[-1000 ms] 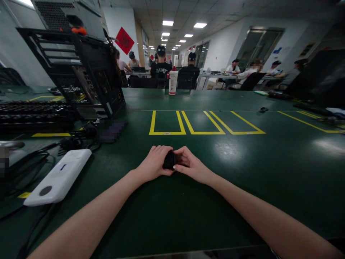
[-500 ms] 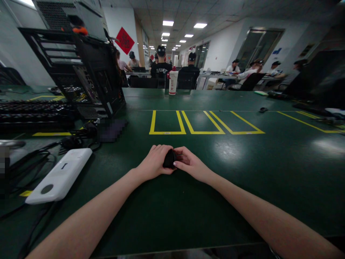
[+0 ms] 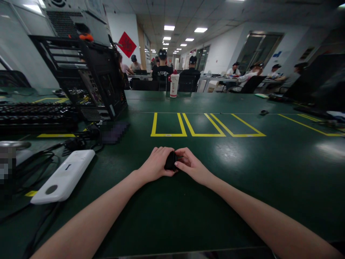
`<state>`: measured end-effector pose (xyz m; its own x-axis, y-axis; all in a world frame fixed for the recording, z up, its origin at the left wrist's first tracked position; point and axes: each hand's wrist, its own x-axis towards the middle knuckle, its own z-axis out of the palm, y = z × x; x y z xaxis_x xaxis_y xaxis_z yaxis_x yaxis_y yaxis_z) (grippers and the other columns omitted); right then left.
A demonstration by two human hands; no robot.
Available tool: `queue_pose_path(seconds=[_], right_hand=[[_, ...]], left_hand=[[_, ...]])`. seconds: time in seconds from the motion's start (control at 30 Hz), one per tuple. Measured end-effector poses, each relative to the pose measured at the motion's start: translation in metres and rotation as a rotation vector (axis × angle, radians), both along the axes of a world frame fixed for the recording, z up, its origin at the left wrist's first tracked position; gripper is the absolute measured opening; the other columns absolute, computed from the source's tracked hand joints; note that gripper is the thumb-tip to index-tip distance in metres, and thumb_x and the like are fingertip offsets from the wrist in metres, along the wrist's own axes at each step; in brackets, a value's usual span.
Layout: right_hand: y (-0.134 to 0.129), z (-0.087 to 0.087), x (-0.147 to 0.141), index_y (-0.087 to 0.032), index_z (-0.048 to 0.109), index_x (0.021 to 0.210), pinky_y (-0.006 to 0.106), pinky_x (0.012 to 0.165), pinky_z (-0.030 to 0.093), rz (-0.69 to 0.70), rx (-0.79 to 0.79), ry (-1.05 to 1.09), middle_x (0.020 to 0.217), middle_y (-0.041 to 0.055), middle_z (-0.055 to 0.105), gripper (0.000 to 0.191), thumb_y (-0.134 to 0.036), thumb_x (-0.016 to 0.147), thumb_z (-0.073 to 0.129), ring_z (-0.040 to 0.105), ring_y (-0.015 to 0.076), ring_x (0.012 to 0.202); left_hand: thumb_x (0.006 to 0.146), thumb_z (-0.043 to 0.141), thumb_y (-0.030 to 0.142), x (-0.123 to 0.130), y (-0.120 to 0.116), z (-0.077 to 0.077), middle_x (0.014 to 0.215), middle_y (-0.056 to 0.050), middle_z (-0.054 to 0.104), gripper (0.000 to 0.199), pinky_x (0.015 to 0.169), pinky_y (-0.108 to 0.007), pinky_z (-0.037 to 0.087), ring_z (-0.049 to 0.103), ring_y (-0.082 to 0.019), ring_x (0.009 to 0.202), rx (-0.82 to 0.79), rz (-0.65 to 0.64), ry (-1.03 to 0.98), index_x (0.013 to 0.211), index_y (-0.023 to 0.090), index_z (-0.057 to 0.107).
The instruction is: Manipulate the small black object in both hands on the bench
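A small black object (image 3: 170,161) is held between both hands, low over the green table (image 3: 172,216). My left hand (image 3: 157,163) wraps round its left side, thumb below and fingers above. The fingers and thumb of my right hand (image 3: 192,166) close on its right edge. What kind of object it is cannot be made out, since the fingers cover part of it. Beyond the hands, yellow tape outlines (image 3: 206,135) mark the tabletop.
At the left lie a white power bank-like device (image 3: 64,176) and black cables (image 3: 40,163). Behind them stands an open black computer case (image 3: 99,79). A white bottle (image 3: 174,84) is at the far edge. People sit at tables beyond.
The whole view has shifted slightly, with the scene a little lower and to the right. Both hands keep the black object between them.
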<state>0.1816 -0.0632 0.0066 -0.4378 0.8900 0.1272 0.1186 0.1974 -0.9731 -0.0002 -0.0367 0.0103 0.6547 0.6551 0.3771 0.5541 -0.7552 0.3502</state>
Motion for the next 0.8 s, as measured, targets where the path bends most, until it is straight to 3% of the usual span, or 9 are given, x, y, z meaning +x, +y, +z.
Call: queue_pose_path(seconds=[0.27, 0.47, 0.67, 0.8], right_hand=[[-0.0008, 0.002, 0.0027, -0.022, 0.043, 0.103, 0.037, 0.089, 0.045, 0.07, -0.031, 0.041, 0.107, 0.003, 0.049, 0.031, -0.018, 0.076, 0.058, 0.053, 0.0175, 0.102], [0.0, 0.0001, 0.0004, -0.023, 0.046, 0.096, 0.036, 0.078, 0.05, 0.018, -0.03, 0.039, 0.1, 0.0022, 0.051, 0.019, -0.025, 0.079, 0.055, 0.056, 0.0177, 0.094], [0.0033, -0.0017, 0.0006, -0.023, 0.043, 0.107, 0.037, 0.082, 0.048, 0.01, -0.052, 0.017, 0.107, 0.0044, 0.049, 0.03, -0.023, 0.079, 0.054, 0.053, 0.018, 0.098], [0.0031, -0.0027, 0.003, -0.022, 0.044, 0.103, 0.037, 0.087, 0.045, 0.064, -0.043, 0.038, 0.106, 0.0035, 0.05, 0.031, -0.019, 0.076, 0.059, 0.053, 0.0176, 0.101]], left_hand=[[0.063, 0.067, 0.034, -0.0001, 0.0001, 0.0006, 0.102, -0.007, 0.053, 0.058, 0.078, -0.035, 0.036, 0.05, -0.022, 0.091, 0.011, 0.004, 0.018, 0.111, 0.016, 0.039], [0.064, 0.066, 0.036, 0.0013, 0.0015, -0.002, 0.1, -0.006, 0.054, 0.056, 0.076, -0.035, 0.036, 0.05, -0.023, 0.089, 0.016, 0.008, 0.008, 0.109, 0.017, 0.04], [0.067, 0.064, 0.037, -0.0002, -0.0011, 0.0046, 0.101, -0.007, 0.054, 0.053, 0.075, -0.035, 0.036, 0.05, -0.023, 0.089, -0.003, -0.012, 0.026, 0.11, 0.017, 0.04], [0.067, 0.065, 0.035, -0.0011, -0.0016, 0.0053, 0.103, -0.008, 0.053, 0.055, 0.077, -0.036, 0.036, 0.05, -0.023, 0.091, -0.011, -0.011, 0.039, 0.112, 0.017, 0.039]])
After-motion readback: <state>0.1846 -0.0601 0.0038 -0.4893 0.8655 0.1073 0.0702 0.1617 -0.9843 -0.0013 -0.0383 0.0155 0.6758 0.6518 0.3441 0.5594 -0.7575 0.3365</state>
